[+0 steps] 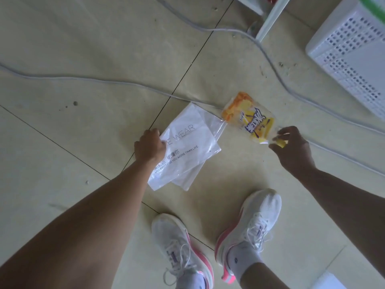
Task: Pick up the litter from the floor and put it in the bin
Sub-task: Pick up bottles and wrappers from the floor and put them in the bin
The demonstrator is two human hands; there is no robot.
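Note:
A white plastic bag [187, 151] printed with grey lettering lies flat on the tiled floor in the middle of the head view. My left hand [149, 146] grips its left edge, fingers closed on the plastic. To the right, a yellow and orange snack packet [248, 118] lies tilted on the floor, touching the bag's far corner. My right hand [291, 147] pinches the packet's near end between thumb and fingers. A white perforated bin [350, 51] stands at the upper right, an arm's length beyond my right hand.
Grey cables [116, 83] snake across the floor behind the litter and past the bin. A white furniture leg [270, 19] stands at the top. My two feet in white and pink trainers [248, 228] are planted just below the bag. Small crumbs dot the tiles.

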